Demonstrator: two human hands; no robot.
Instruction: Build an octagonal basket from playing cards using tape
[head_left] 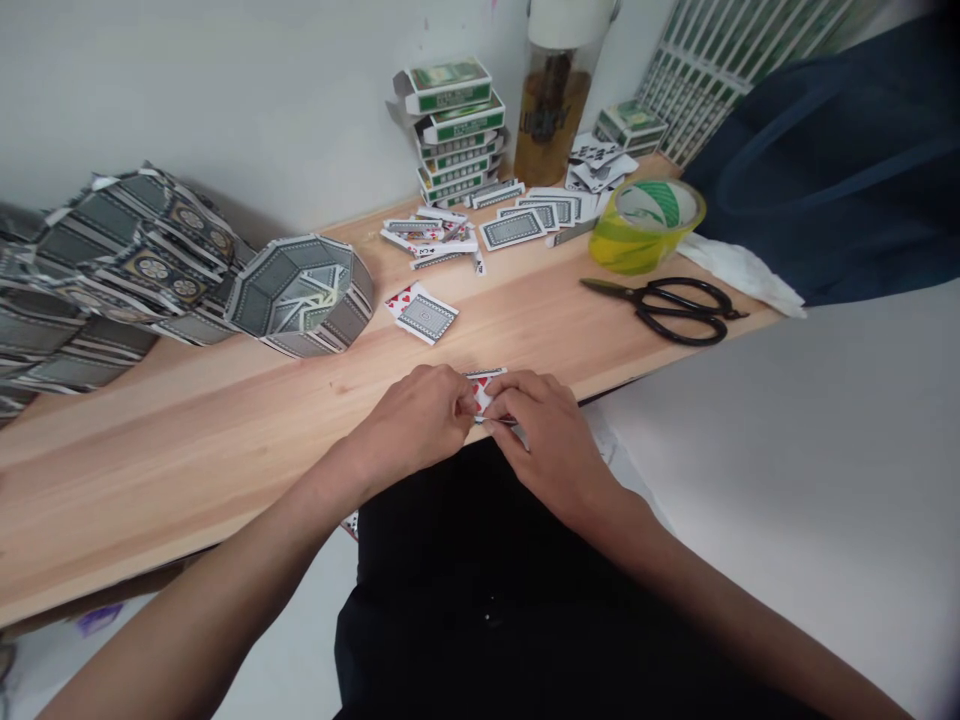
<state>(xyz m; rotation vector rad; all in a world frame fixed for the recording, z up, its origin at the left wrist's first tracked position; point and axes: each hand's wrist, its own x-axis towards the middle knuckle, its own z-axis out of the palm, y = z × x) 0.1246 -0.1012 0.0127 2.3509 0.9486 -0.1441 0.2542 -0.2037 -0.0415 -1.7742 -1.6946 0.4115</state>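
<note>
At the table's front edge, a red-heart playing card (481, 393) lies between my two hands, partly hidden by the fingers. My left hand (426, 412) has its fingers curled and closed on the card's left side. From the right, my right hand (546, 432) pinches the card's other side with thumb and fingers. A strip along its far edge looks folded up. Just beyond lie a face-down card (427, 316) and a heart card (403, 298) partly under it. An eight-sided ring made of folded cards (349, 315) stands to the left, with folded pieces inside.
Larger folded-card structures (161, 250) stand far left against the wall. Folded cards (431, 238), spread cards (514, 228), stacked card boxes (457, 125) and a bottle of brown liquid (551, 120) are at the back. Yellow tape (626, 240), black scissors (679, 305) and a dark bag (832, 190) are on the right.
</note>
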